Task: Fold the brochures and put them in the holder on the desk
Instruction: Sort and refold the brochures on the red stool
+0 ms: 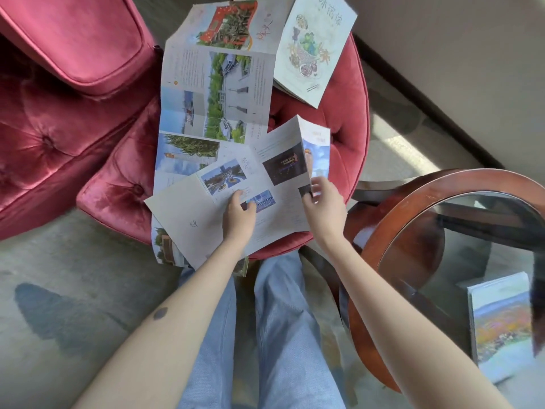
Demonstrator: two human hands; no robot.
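Note:
A pale brochure (265, 199) with small photos lies partly unfolded on a round red stool (345, 119). My left hand (239, 215) presses flat on its middle. My right hand (323, 202) pinches the right panel (315, 149), which stands lifted up from the sheet along its crease. Under it stretches a long unfolded brochure (212, 93) with garden photos. A folded booklet (312, 48) with a drawn bowl of food lies at the stool's far right. No holder shows in the head view.
A red tufted armchair (59, 93) stands at the left. At the right is a round glass table with a wooden rim (413, 208), with a stack of folded brochures (501, 320) on it. My legs in blue jeans (265, 335) are below, on grey carpet.

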